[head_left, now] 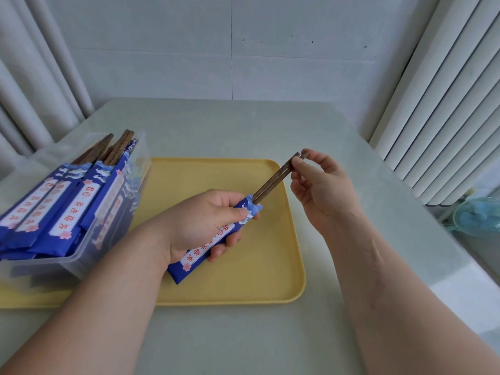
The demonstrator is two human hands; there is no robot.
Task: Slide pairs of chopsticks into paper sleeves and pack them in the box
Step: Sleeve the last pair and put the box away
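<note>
Left hand [205, 223]: fingers curled round 1 blue paper sleeve [186, 266], held over the middle of the yellow tray [243, 282]. Right hand [319, 190]: thumb and fingertips pinching the top ends of 2 dark brown wooden chopsticks [273, 182], whose lower ends sit inside the sleeve mouth. Sleeve: white wave print, white panel with red characters, pink blossom; text not legible. Clear plastic box [89, 255] at the tray's left edge: several sleeved pairs [67, 212], leaning. The tray lies on the desk [351, 147].

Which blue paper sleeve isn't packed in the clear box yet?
The blue paper sleeve gripped by the left hand above the yellow tray; the right hand pinches its brown wooden chopsticks. The others stand in the clear plastic box.
</note>
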